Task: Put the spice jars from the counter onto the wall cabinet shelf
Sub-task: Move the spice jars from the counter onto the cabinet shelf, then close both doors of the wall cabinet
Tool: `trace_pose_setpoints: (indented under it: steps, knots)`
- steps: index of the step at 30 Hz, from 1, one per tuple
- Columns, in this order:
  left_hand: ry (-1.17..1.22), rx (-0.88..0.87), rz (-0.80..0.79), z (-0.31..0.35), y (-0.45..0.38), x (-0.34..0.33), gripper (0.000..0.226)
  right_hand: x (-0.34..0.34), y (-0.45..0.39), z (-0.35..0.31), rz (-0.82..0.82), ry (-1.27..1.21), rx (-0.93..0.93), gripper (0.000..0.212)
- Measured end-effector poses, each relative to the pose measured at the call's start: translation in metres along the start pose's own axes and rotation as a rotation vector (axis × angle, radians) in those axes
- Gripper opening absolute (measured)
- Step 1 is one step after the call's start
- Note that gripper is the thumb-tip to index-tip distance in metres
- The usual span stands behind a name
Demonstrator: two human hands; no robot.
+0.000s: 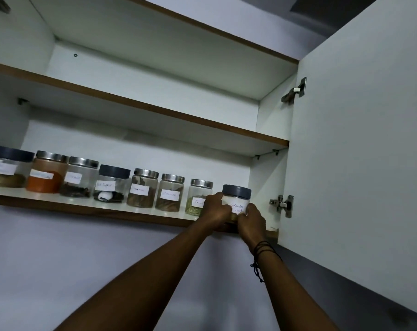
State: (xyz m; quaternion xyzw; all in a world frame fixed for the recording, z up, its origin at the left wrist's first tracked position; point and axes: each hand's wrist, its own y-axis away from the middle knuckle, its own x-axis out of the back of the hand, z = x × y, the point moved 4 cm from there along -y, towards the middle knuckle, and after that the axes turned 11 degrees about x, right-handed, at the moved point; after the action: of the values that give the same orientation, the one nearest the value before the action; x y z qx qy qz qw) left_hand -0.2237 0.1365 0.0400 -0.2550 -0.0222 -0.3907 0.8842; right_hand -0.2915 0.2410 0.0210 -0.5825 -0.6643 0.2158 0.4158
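1. Head view: dark-lidded jar, label reading roughly "Coriander Powder", stands upright at the right end of the lower shelf, long axis vertical, near the front edge.
2. Left hand is wrapped on the jar's 9 o'clock side, right hand on its 4 o'clock side; both pressed onto the jar, fingers curled round it. Neither hand is nearer; they flank it.
3. Whether the base rests fully on the shelf cannot be told; the hands hide it.
4. Neighbour at 9 o'clock: steel-lidded jar with green contents, just beside the left knuckles. Six more jars run leftward.
5. At 3 o'clock: cabinet side wall, lower hinge, open door. Judgement: little slack on either side; release straight back toward 6 o'clock.
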Motion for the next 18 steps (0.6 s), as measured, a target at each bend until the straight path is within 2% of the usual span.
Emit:
trace_pose_setpoints:
  steps: [2, 4, 7, 12, 15, 18]
  knots:
    - [-0.026, 0.017, -0.056, -0.003, -0.012, -0.007, 0.033, -0.006, -0.012, 0.006, -0.071, 0.039, -0.011, 0.013]
    - [-0.045, 0.025, -0.109, -0.006, -0.021, -0.013, 0.032, -0.012, -0.022, 0.011, -0.134, 0.091, -0.020, 0.026]
    - [-0.119, 0.024, -0.105, -0.012, -0.033, -0.019, 0.037, -0.023, -0.031, 0.020, -0.219, 0.171, -0.023, 0.041]
    - [-0.190, 0.039, -0.149, -0.014, -0.051, -0.020, 0.043, -0.040, -0.036, 0.026, -0.293, 0.356, -0.012, 0.052]
    - [-0.196, 0.040, -0.129, -0.018, -0.058, -0.021, 0.041, -0.043, -0.037, 0.026, -0.322, 0.379, -0.032, 0.056]
    - [-0.261, -0.017, -0.040, -0.023, -0.056, -0.021, 0.031, -0.039, -0.031, 0.026, -0.356, 0.327, -0.030, 0.055]
